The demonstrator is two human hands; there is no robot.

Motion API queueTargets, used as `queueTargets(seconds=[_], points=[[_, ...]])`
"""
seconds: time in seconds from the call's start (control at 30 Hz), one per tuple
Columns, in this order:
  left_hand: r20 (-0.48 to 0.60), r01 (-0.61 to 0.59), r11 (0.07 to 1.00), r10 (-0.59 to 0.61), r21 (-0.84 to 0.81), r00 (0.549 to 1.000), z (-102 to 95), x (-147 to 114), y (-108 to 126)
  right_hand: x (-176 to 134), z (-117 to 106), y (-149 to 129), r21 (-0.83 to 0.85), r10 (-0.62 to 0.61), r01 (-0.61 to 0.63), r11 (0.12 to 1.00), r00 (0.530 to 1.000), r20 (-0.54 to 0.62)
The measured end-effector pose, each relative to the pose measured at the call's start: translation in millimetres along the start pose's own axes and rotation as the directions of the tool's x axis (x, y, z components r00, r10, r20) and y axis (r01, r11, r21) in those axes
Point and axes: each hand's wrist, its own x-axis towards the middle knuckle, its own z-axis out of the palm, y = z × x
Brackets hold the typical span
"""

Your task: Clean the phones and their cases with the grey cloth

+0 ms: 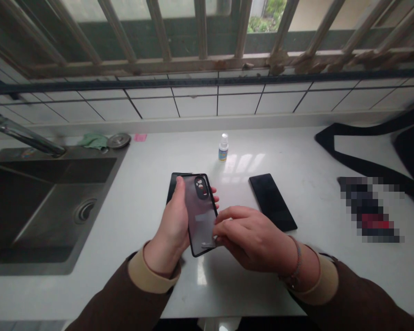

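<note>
My left hand (170, 225) is closed around a phone case (200, 216) with a black frame, a frosted see-through back and a camera cutout at its top. The thumb lies on the left edge and fingertips show past the right edge. With fingers pinched together, my right hand (251, 236) touches the case's lower right edge; whatever is in the pinch is too small to make out. Behind the case, a flat dark object (171, 186) lies on the counter, mostly hidden. A black phone (273, 202) rests flat just beyond my right hand.
A small white spray bottle (223, 149) stands towards the back of the white counter (124, 257). On the left are a sink (65, 271), a faucet (31, 138), a green cloth (92, 141) and a round metal lid (119, 140). Black straps (352, 161) and a blurred-out item (369, 209) lie right.
</note>
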Motion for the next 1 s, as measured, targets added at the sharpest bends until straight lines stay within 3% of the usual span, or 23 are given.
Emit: queueTargets(seconds=[0.07, 0.13, 0.23, 0.3, 0.33, 0.4, 0.47, 0.53, 0.67, 0.83, 0.9, 1.0], points=[[0.024, 0.037, 0.999, -0.037, -0.007, 0.999, -0.7, 1, 1, 0, -3, 2, -0.074, 0.039, -0.043, 0.996, 0.998, -0.056], [0.055, 0.051, 0.999, -0.051, -0.007, 0.997, -2.3, 2, 2, -2, -6, 3, -0.086, 0.128, -0.145, 0.986, 0.975, -0.185], [0.111, 0.070, 0.997, -0.073, 0.028, 0.991, -5.1, 4, -2, -6, -10, 3, -0.067, 0.305, -0.375, 0.925, 0.835, -0.459], [0.150, 0.064, 0.996, -0.073, 0.066, 0.986, -6.0, 4, -7, -8, -10, 6, -0.073, 0.335, -0.444, 0.893, 0.765, -0.550], [0.171, 0.058, 0.995, -0.072, 0.081, 0.983, -6.0, 3, -10, -8, -10, 8, -0.085, 0.317, -0.429, 0.899, 0.774, -0.549], [0.220, 0.055, 0.994, -0.074, 0.090, 0.973, -5.4, 1, -15, -9, -8, 14, -0.131, 0.244, -0.340, 0.931, 0.848, -0.470], [0.235, 0.058, 0.996, -0.071, 0.062, 0.969, -4.3, 0, -18, -9, -4, 20, -0.191, 0.163, -0.235, 0.953, 0.930, -0.330], [0.179, 0.042, 0.999, -0.043, 0.006, 0.983, -3.3, 0, -18, -9, 1, 22, -0.232, 0.108, -0.149, 0.961, 0.978, -0.178], [0.022, -0.029, 0.997, 0.030, -0.071, 0.999, -2.7, 4, -10, -8, 8, 18, -0.192, 0.049, -0.055, 0.980, 0.998, -0.033], [-0.141, -0.224, 0.972, 0.213, -0.067, 0.967, -2.1, 7, -3, -6, 8, 6, -0.002, -0.026, 0.026, 1.000, 0.997, 0.068], [-0.114, -0.178, 0.983, 0.172, -0.042, 0.978, -2.0, 5, -3, -5, 6, 1, 0.078, -0.027, 0.023, 0.997, 0.998, 0.049], [-0.032, -0.036, 0.999, 0.036, -0.009, 0.999, -2.5, 2, -5, -5, 2, -4, 0.208, 0.071, -0.065, 0.976, 0.997, -0.022]])
